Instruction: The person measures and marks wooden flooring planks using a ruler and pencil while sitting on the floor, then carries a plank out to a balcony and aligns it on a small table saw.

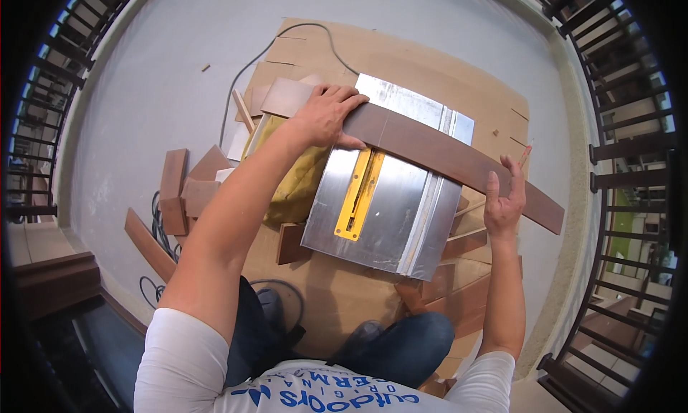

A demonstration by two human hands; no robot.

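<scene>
A long reddish-brown wooden board (423, 144) lies slantwise across the metal top of a table saw (383, 223). My left hand (330, 114) grips it near its left part, thumb at the near edge and fingers over the far edge. A thin pale line crosses the board's face right of that hand. My right hand (505, 202) is at the board's right part, fingers stretched and apart. Just past those fingertips shows a thin red-and-pale stick like a pencil (527, 154); whether I hold it is unclear. The saw's yellow insert (358, 198) shows below the board; no raised blade is visible.
Cardboard (401, 51) covers the floor beneath the saw. Wood offcuts (174, 187) lie left, and more boards (459, 291) lie right. A yellow bag-like thing (294, 184) sits against the saw's left side. A dark cable (240, 65) loops behind. Railings (631, 176) stand both sides.
</scene>
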